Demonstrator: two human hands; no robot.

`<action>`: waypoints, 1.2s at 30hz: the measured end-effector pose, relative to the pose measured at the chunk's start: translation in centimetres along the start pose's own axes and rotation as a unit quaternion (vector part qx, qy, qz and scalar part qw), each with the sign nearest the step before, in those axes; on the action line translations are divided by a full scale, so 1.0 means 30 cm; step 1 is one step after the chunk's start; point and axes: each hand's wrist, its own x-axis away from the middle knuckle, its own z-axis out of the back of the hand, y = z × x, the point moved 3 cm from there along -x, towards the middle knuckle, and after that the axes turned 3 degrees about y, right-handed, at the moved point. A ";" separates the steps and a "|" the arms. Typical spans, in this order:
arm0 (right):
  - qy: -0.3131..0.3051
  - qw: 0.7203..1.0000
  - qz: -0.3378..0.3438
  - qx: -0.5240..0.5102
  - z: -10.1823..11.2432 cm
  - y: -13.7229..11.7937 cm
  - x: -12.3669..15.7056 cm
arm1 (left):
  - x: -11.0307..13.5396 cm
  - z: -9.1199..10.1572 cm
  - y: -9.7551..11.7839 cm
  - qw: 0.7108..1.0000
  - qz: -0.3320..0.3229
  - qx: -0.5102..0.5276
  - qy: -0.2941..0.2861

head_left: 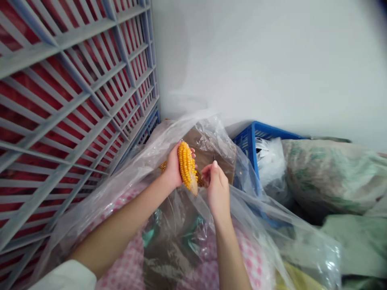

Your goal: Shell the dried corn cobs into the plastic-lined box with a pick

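Note:
My left hand (173,167) is wrapped around an ear of corn (186,166) with rows of yellow kernels. At its lower end the cob is bare and pale. Close by on the right, my right hand (218,188) is pinched shut, apart from the corn. A thin dark pointed tool (214,157) sticks up from its fingertips; most of it is hidden in the grip. Beneath both hands spreads a clear plastic bag (121,205) inside a cardboard box (224,161). Some loose golden kernels (163,166) show behind my left hand.
Grey slatted plastic crates (87,96) with red contents rise on the left. A white wall (256,60) stands ahead. To the right are a blue crate (253,139) holding white plastic (270,165), a stuffed woven sack (332,173) and green cloth-like material (356,241).

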 end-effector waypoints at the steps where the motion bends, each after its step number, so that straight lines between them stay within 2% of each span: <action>1: -0.012 1.000 0.020 0.019 0.005 -0.009 0.001 | -0.002 0.000 0.005 1.000 -0.005 -0.001 -0.005; 5: -0.095 0.989 0.073 0.091 0.013 -0.038 0.010 | 0.000 -0.006 0.038 0.999 -0.041 0.012 -0.001; 10: -0.121 0.963 0.101 0.219 0.012 -0.041 0.012 | 0.018 -0.021 0.083 0.997 -0.067 0.041 0.011; 14: -0.148 0.949 0.130 0.247 -0.002 -0.037 0.015 | 0.028 -0.028 0.106 0.993 -0.100 0.053 -0.015; 24: -0.113 0.933 0.139 0.313 -0.009 -0.045 0.018 | 0.034 -0.035 0.110 0.987 -0.163 -0.006 -0.007; 28: -0.089 0.905 0.161 0.383 -0.013 -0.040 0.021 | 0.029 -0.031 0.094 0.973 -0.222 -0.066 -0.007; 32: -0.072 0.872 0.191 0.444 -0.030 -0.027 0.031 | 0.012 -0.025 0.069 0.967 -0.235 -0.093 0.024; 34: -0.057 0.866 0.196 0.456 -0.049 -0.017 0.040 | 0.006 -0.024 0.056 0.966 -0.238 -0.091 0.047; 36: -0.028 0.869 0.174 0.462 -0.072 -0.006 0.049 | 0.008 -0.020 0.041 0.962 -0.249 -0.082 0.072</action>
